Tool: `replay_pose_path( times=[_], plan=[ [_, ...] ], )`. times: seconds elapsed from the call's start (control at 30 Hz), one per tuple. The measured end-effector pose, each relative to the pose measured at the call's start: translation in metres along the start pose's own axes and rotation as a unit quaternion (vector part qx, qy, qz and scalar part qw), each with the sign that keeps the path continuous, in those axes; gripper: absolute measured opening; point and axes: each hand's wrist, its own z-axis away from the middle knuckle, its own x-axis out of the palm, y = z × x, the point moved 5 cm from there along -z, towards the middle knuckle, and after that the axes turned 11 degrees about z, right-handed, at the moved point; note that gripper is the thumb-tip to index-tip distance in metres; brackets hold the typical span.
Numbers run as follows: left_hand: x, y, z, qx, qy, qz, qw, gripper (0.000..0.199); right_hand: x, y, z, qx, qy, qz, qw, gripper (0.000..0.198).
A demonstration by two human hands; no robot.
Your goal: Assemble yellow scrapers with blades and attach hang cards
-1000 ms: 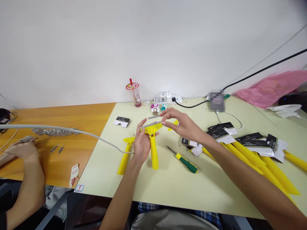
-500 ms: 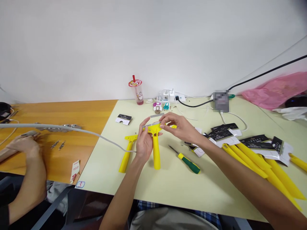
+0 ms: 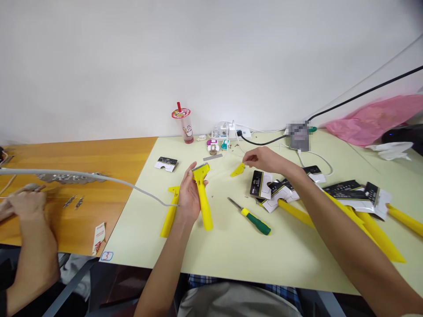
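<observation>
I judged the step in hand to be picking up the small yellow wedge-shaped plastic plate (image 3: 237,170), with the long-handled yellow plastic tool with a broad head (image 3: 205,204) held ready for it. The plate was at my right fingertips, past the head of the tool and to its right, over the pale green counter (image 3: 224,259). To my eye, the next move called for a secure pinch on the plate's edge, then carrying it left and lining it up with the tool's head without tipping that head.

My left hand (image 3: 189,200) was clamped around the upper part of the tool, fingers curled behind the head with some tips showing past its right side. I had that forearm slanting up from the lower edge, and the handle leaned, its butt end down and to the right.

My right hand (image 3: 262,159) reached across from the lower right corner, wrist bent down. Its thumb and forefinger were close together at the plate's upper right end; I could not tell whether they gripped or merely touched it.

A thin grey metal strip (image 3: 212,157) lay beyond the tool's head.
</observation>
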Motion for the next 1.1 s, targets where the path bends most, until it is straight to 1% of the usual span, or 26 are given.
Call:
replay_pose_path(
  times=[0.07, 0.13, 0.2, 0.23, 0.3, 0.37, 0.43, 0.47, 0.5, 0.53, 0.6, 0.67, 0.73, 0.83, 0.9, 1.0, 1.1],
  plan=[
    [0.001, -0.002, 0.0, -0.051, 0.003, 0.068, 0.996, 0.032, 0.011, 0.017, -0.007, 0.013, -0.022, 0.042, 0.999, 0.015],
    [0.003, -0.005, 0.002, -0.119, -0.013, 0.146, 0.982, 0.037, 0.021, 0.024, -0.012, 0.019, -0.037, 0.057, 0.997, 0.011],
    [0.005, -0.008, 0.005, -0.182, -0.036, 0.203, 0.961, 0.046, 0.023, 0.021, -0.014, 0.025, -0.04, 0.043, 0.998, 0.008],
    [0.004, -0.009, 0.006, -0.208, -0.045, 0.218, 0.952, 0.051, 0.021, 0.015, -0.013, 0.022, -0.033, 0.024, 0.999, 0.008],
    [0.001, -0.013, 0.009, -0.245, -0.058, 0.226, 0.941, 0.058, 0.012, -0.006, -0.007, -0.004, -0.004, -0.032, 0.999, 0.013],
    [-0.002, -0.019, 0.012, -0.275, -0.066, 0.215, 0.935, 0.058, 0.001, -0.037, 0.003, -0.055, 0.041, -0.093, 0.993, 0.022],
    [-0.005, -0.028, 0.014, -0.308, -0.072, 0.195, 0.928, 0.05, -0.008, -0.07, 0.015, -0.103, 0.104, -0.145, 0.979, 0.025],
    [-0.006, -0.033, 0.015, -0.326, -0.075, 0.184, 0.924, 0.041, -0.009, -0.085, 0.021, -0.119, 0.117, -0.173, 0.971, 0.024],
    [-0.007, -0.038, 0.017, -0.346, -0.08, 0.172, 0.919, 0.03, -0.007, -0.098, 0.025, -0.129, 0.12, -0.205, 0.963, 0.024],
    [-0.007, -0.042, 0.018, -0.364, -0.088, 0.16, 0.913, 0.024, -0.003, -0.108, 0.028, -0.133, 0.112, -0.236, 0.956, 0.023],
    [-0.005, -0.051, 0.02, -0.398, -0.11, 0.138, 0.9, 0.034, 0.006, -0.124, 0.03, -0.144, 0.093, -0.262, 0.95, 0.02],
    [-0.003, -0.057, 0.023, -0.421, -0.126, 0.121, 0.89, 0.044, 0.014, -0.131, 0.03, -0.157, 0.082, -0.252, 0.951, 0.015],
    [-0.001, -0.062, 0.024, -0.439, -0.122, 0.104, 0.884, 0.046, 0.019, -0.134, 0.029, -0.167, 0.076, -0.232, 0.955, 0.01],
    [0.0, -0.065, 0.024, -0.447, -0.099, 0.084, 0.885, 0.047, 0.023, -0.135, 0.028, -0.179, 0.066, -0.211, 0.959, 0.01],
    [0.001, -0.065, 0.024, -0.444, -0.097, 0.083, 0.887, 0.047, 0.025, -0.136, 0.029, -0.183, 0.068, -0.201, 0.96, 0.01],
    [0.002, -0.064, 0.023, -0.439, -0.113, 0.088, 0.887, 0.047, 0.03, -0.134, 0.027, -0.17, 0.073, -0.21, 0.96, 0.008],
    [0.003, -0.065, 0.023, -0.439, -0.132, 0.076, 0.885, 0.048, 0.04, -0.13, 0.022, -0.139, 0.057, -0.257, 0.955, 0.007]
  ],
)
